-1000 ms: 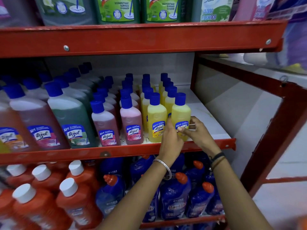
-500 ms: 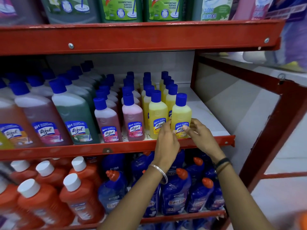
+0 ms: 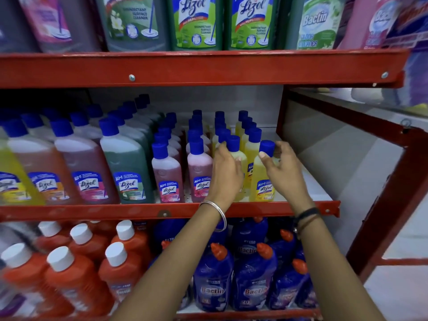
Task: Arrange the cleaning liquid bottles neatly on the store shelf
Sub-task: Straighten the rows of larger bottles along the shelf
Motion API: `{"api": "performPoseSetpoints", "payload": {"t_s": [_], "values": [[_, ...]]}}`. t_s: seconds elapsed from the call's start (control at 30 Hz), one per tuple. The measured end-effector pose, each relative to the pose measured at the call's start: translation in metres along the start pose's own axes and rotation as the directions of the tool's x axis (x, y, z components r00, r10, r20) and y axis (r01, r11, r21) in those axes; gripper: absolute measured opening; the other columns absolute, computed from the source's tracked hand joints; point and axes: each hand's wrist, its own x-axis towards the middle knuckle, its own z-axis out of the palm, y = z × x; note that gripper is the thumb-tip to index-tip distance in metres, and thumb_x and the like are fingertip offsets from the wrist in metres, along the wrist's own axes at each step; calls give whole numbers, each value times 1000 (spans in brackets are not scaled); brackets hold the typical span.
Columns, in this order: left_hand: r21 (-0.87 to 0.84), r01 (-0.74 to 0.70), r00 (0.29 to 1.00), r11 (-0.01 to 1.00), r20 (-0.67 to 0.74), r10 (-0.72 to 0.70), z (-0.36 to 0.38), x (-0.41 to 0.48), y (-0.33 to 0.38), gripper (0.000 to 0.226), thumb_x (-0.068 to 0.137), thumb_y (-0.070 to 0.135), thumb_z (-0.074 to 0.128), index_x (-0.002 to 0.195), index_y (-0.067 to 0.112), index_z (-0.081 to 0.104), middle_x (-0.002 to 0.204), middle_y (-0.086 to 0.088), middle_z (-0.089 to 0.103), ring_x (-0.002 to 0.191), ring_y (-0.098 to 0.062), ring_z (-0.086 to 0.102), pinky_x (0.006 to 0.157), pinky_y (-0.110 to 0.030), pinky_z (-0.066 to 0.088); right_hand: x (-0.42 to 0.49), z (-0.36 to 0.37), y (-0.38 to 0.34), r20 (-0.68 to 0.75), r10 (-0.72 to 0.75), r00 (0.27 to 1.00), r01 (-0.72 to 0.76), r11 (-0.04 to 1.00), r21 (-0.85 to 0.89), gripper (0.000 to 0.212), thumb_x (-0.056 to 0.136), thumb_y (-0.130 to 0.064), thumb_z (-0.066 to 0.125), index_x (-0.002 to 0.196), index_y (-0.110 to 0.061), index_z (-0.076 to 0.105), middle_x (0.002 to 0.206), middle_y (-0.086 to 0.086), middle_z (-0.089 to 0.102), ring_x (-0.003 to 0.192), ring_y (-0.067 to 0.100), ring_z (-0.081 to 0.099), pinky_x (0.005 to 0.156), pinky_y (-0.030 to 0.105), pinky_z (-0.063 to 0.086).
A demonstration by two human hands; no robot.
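Observation:
Small yellow Lizol bottles with blue caps stand in two rows at the right end of the middle shelf (image 3: 115,212). My left hand (image 3: 228,174) wraps the neck and shoulder of the front yellow bottle of the left row (image 3: 240,158), just under its cap. My right hand (image 3: 283,169) pinches the front right yellow bottle (image 3: 262,184) at its blue cap, thumb in front and fingers behind. Both bottles stand upright at the shelf's front edge, side by side.
Small pink bottles (image 3: 168,174) and large Lizol bottles (image 3: 127,167) fill the shelf to the left. Bare white shelf (image 3: 308,181) lies right of the yellow rows. Orange bottles (image 3: 69,274) and blue Bactin bottles (image 3: 252,286) stand below, big bottles (image 3: 196,22) above. A red upright (image 3: 393,205) stands at right.
Both hands have risen from the labels and bases of the two front yellow bottles to their necks and caps. The view has moved closer and tilted upward.

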Motion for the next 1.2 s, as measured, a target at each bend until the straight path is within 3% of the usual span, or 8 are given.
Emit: {"api": "performPoseSetpoints", "payload": {"t_s": [0.33, 0.5, 0.67, 0.73, 0.8, 0.93, 1.07, 1.2], "values": [[27, 76, 985, 997, 154, -79, -16, 6, 0, 28, 89, 5, 55, 115, 4, 44, 108, -17, 59, 97, -27, 59, 73, -34, 47, 0, 3, 7, 43, -1, 999, 0, 1000, 6, 32, 92, -35, 50, 113, -11, 55, 108, 11, 65, 97, 24, 58, 76, 31, 40], [65, 78, 972, 995, 218, -90, -21, 8, 2, 31, 89, 10, 57, 117, 6, 43, 112, -15, 59, 100, -25, 57, 79, -32, 45, -4, 2, 5, 45, 40, 998, -41, 998, 41, 40, 90, -38, 52, 120, -12, 52, 121, 9, 60, 113, 23, 54, 86, 30, 40], [200, -149, 988, 968, 3, 152, -43, -6, 3, 32, 91, 13, 55, 120, 5, 46, 118, -12, 53, 111, -22, 51, 92, -33, 44, -33, 3, -30, -424, -172, 889, 220, 973, 67, 39, 90, -30, 57, 120, -7, 50, 120, 5, 52, 115, 15, 47, 97, 22, 38], [299, -213, 945, 930, -179, 274, -58, -7, 2, 28, 91, 9, 51, 118, 3, 46, 115, -15, 50, 104, -24, 49, 88, -34, 44, -37, 9, -43, -361, -276, 891, 327, 941, 88, 32, 90, -24, 57, 118, -9, 51, 115, 1, 54, 109, 13, 53, 94, 22, 44], [327, -135, 948, 935, -231, 218, -71, 4, -2, 34, 90, 9, 52, 122, 2, 42, 118, -18, 46, 106, -28, 46, 92, -36, 41, -32, 20, -52, -155, -245, 957, 264, 958, 115, 41, 90, -24, 57, 127, -11, 44, 123, 2, 55, 115, 13, 52, 98, 24, 43], [248, 46, 999, 968, -37, -38, -82, 21, -5, 38, 92, 13, 52, 122, -2, 35, 111, -25, 57, 101, -38, 57, 79, -41, 47, -19, 42, -52, 56, -82, 995, 81, 997, 17, 59, 91, -24, 56, 140, -8, 28, 135, 10, 52, 124, 21, 50, 96, 25, 39], [285, 60, 996, 957, 44, -76, -85, 21, -5, 29, 93, 8, 49, 118, -3, 41, 103, -24, 62, 82, -32, 59, 62, -31, 40, -15, 47, -47, 42, -48, 998, 51, 994, -94, 47, 93, -27, 51, 132, -5, 38, 101, 12, 66, 94, 27, 62, 69, 29, 41], [316, 42, 991, 948, 106, -80, -90, 21, -5, 31, 90, 1, 51, 119, -2, 41, 104, -22, 60, 81, -27, 55, 64, -30, 39, -12, 47, -47, 61, -53, 997, 62, 986, -154, 34, 93, -28, 51, 117, -3, 47, 87, 15, 64, 79, 30, 60, 60, 32, 36]]}}
